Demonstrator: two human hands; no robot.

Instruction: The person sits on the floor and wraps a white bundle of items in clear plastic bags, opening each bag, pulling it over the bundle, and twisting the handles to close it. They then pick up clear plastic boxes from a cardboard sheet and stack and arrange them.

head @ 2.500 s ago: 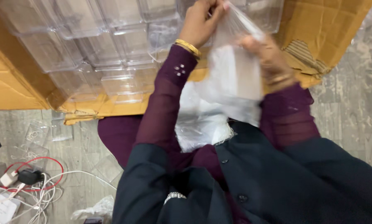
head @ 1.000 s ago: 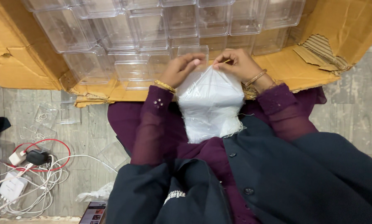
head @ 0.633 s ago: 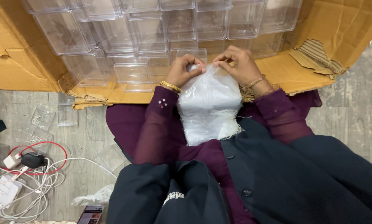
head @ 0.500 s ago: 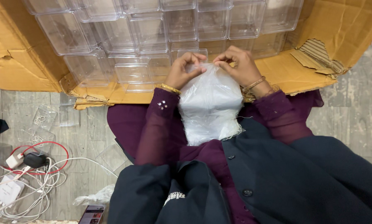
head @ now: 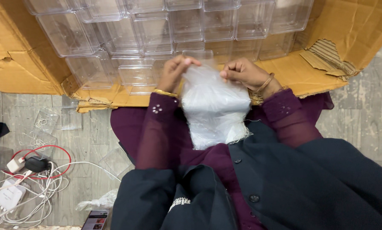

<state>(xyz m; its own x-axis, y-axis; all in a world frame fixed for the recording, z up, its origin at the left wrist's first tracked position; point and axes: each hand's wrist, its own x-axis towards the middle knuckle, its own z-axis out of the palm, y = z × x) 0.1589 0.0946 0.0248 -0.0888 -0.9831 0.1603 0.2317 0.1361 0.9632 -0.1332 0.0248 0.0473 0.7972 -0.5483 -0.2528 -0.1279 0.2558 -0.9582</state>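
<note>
A: Where's the plastic bag (head: 214,106)?
B: On the lap, upright, top edge up near the cardboard box (head: 361,30).
A: Hands?
B: Both pinch its top edge. Left hand (head: 174,72) on the left corner, right hand (head: 242,73) on the right, fingers closed on the film.
A: What's behind?
B: Clear plastic boxes (head: 157,30) stacked in the cardboard, approx 2 rows. Floor at left: white cables (head: 37,191), chargers, 1 red cord (head: 59,153).

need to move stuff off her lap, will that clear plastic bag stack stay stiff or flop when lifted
The clear plastic bag stack probably flops: its top edge bends where the left hand and right hand pinch it. It looks light, being thin film. Likely slippery too, since the glossy sheets could slide apart.
</note>
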